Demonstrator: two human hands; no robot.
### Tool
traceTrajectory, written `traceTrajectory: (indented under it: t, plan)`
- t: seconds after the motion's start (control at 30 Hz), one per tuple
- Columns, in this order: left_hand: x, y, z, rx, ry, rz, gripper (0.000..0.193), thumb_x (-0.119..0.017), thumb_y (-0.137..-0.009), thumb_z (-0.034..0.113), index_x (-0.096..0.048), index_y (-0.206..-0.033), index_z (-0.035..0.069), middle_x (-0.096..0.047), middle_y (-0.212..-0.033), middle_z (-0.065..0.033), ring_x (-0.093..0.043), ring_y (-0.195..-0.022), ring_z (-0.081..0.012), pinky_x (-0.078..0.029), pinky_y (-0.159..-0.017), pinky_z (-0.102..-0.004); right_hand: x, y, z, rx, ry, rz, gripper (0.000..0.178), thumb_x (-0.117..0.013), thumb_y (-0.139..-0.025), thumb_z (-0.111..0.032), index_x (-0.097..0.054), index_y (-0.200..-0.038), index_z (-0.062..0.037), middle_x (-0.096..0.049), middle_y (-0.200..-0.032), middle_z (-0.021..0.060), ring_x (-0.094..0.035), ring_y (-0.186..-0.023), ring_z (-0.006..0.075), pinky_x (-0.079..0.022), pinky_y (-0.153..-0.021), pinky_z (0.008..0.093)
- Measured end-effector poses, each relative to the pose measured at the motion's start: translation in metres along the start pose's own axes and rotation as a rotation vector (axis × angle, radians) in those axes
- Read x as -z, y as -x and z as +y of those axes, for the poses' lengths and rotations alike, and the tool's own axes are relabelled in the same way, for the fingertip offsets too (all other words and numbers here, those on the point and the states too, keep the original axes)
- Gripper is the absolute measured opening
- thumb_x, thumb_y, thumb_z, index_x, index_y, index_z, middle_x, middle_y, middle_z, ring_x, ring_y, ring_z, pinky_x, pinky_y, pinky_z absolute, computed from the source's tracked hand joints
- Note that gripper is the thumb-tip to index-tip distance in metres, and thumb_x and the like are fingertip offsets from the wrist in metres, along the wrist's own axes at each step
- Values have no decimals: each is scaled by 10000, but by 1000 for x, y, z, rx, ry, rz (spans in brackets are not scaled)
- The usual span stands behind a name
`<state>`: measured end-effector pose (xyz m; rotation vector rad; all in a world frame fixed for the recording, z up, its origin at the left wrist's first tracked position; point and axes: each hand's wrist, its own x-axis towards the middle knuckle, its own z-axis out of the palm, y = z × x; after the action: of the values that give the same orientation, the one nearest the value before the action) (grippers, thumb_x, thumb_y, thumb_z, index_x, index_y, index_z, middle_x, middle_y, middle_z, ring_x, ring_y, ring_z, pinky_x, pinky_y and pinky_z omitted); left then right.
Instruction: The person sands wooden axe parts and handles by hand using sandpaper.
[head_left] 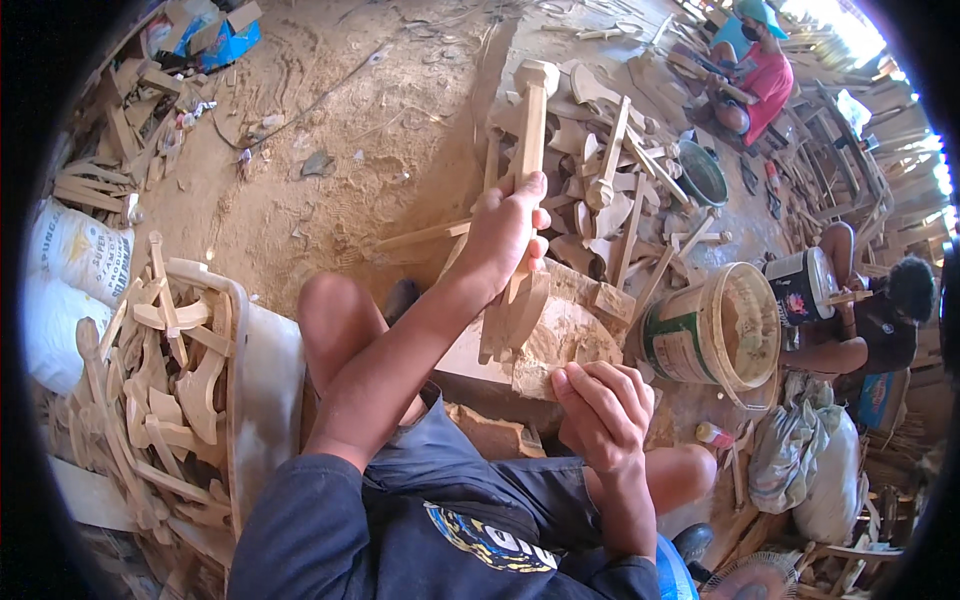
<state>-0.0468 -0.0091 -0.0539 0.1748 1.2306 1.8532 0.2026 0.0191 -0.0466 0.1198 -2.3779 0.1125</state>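
Head view, near to far: right hand (605,410) nearest the body, fingers curled and thumb close to them at the near edge of a pale wooden block (570,335); cannot tell whether anything is pinched in it. Left hand (505,235) farther out, closed around the shaft of a long wooden piece (532,130). Key relation: long axis of the piece runs near to far, tilted slightly right, faceted end pointing away, near end by the block; left hand is on it, right hand lies apart, nearer and to the right. Bucket (680,345) stands right of the block; loose wooden parts (606,222) lie beyond; a person in a red top (770,90) sits far right
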Motion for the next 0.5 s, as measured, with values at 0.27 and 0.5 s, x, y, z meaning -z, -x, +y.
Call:
traceTrajectory:
  t: [0.27,0.5]
  plan:
    - [-10,4,4,-51,-29,68,291,-620,-1107,411,-515,-1051,145,-489,-776,35,-455,-513,-75,-355,-424,-276,9,0,-2,-750,-607,-67,101,-774,-949,-15,-789,-1040,26,-744,-871,102,-718,-764,216,-532,-666,328]
    - [-14,9,2,-93,-43,55,313,-614,-1112,410,-500,-1017,134,-504,-794,18,-476,-508,-78,-387,-417,-280,4,2,-13,-1087,-805,-183,277,-717,-1082,-195,-760,-973,56,-720,-760,58,-642,-621,81,-487,-551,248]
